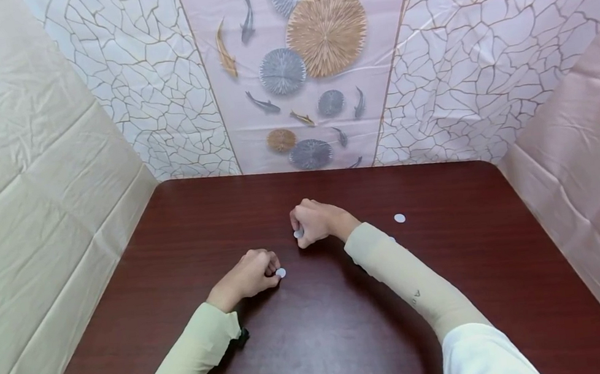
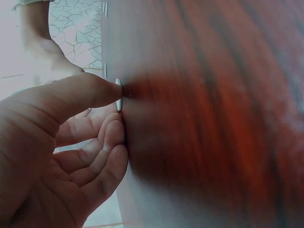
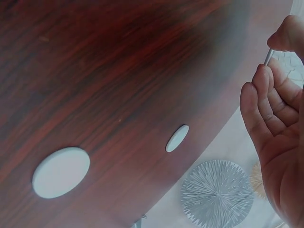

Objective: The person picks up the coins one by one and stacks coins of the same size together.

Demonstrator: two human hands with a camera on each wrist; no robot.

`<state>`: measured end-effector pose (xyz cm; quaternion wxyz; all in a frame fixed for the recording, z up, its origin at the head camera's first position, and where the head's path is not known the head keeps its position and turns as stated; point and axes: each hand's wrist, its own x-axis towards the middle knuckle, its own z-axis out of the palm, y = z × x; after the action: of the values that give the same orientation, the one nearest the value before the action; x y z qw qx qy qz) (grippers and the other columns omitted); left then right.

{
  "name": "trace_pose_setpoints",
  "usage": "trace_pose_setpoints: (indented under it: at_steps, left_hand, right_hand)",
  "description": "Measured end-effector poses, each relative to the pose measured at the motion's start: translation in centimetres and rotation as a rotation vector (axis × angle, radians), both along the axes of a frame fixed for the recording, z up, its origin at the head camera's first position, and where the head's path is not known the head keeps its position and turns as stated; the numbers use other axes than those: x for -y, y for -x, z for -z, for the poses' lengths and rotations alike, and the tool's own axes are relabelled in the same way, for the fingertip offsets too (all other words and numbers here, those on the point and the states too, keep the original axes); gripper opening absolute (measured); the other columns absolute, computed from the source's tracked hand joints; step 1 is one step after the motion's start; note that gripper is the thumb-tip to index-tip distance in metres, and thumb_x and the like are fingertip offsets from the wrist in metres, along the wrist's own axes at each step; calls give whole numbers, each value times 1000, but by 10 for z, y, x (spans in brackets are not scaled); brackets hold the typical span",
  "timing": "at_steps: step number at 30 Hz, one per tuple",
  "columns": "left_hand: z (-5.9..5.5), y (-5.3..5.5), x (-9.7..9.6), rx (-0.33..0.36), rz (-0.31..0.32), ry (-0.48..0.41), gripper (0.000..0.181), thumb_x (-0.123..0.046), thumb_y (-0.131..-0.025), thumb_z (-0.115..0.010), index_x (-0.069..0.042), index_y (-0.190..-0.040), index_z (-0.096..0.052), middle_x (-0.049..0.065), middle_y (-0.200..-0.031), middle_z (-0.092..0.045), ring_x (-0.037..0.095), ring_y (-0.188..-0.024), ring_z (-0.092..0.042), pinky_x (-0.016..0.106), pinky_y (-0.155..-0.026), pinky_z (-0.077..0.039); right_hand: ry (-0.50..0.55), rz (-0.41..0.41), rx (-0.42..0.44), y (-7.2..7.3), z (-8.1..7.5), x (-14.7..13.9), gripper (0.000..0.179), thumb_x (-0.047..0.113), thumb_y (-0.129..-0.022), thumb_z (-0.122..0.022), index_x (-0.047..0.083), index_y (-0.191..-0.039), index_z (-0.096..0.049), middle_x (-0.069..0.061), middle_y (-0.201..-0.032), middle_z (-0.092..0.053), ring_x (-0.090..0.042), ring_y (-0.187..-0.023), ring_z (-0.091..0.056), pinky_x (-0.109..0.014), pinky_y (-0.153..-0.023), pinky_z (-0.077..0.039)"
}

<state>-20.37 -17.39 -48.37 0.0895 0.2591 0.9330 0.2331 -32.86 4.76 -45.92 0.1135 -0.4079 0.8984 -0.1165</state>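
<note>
Near the middle of the table, my left hand has its thumb and fingertips at the edge of a small white disc. The left wrist view shows that disc edge-on, low at the tabletop, with the thumb against it and the other fingers curled beside it. Farther back and to the right, my right hand pinches another white disc between thumb and fingertips. In the right wrist view this disc appears as a thin edge, raised off the table.
On the dark wood table, a loose white disc lies right of my right hand. Another disc lies nearer, mostly hidden by the right sleeve in the head view. Patterned cloth hangs behind the table, with pale cloth at the sides.
</note>
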Motion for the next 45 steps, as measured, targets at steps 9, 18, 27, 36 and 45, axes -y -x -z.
trace_pose_setpoints:
  at_steps: [9, 18, 27, 36, 45]
  left_hand:
    - [1, 0, 0, -14, 2, 0, 8, -10, -93, -77, -7, -98, -71, 4, -94, -72, 14, -87, -70, 25, -78, -58]
    - [2, 0, -1, -14, -2, 0, 8, -11, -93, -78, -8, -97, -71, 2, -93, -72, 11, -86, -70, 23, -77, -58]
    - [2, 0, 0, -29, 13, -14, 7, -10, -92, -78, -8, -96, -71, 3, -90, -72, 12, -84, -70, 24, -75, -58]
    - [2, -1, 1, -28, 18, -2, 7, -8, -91, -77, -7, -97, -72, 4, -92, -72, 11, -84, -69, 22, -74, -57]
    - [1, 1, 1, -60, 33, 0, 6, -8, -91, -77, -7, -95, -73, 2, -89, -72, 11, -81, -68, 21, -72, -54]
  right_hand:
    - [0, -39, 17, -15, -1, 0, 19, 24, -80, -82, 14, -90, -70, 4, -85, -72, -6, -72, -64, -22, -69, -54]
    - [17, -80, -2, -28, 2, 0, 20, 22, -78, -83, 13, -90, -70, 4, -84, -72, -4, -71, -64, -20, -68, -55]
    - [8, -97, -28, -41, 5, 1, 21, 24, -76, -84, 14, -90, -71, 5, -85, -72, -3, -72, -64, -19, -68, -54]
    - [20, -141, -29, -54, 7, 9, 21, 23, -76, -84, 13, -91, -73, 5, -85, -74, -2, -72, -64, -17, -68, -54]
    - [41, -173, -14, -62, 9, 17, 20, 21, -77, -84, 12, -91, -74, 5, -84, -74, 0, -71, -63, -15, -66, -52]
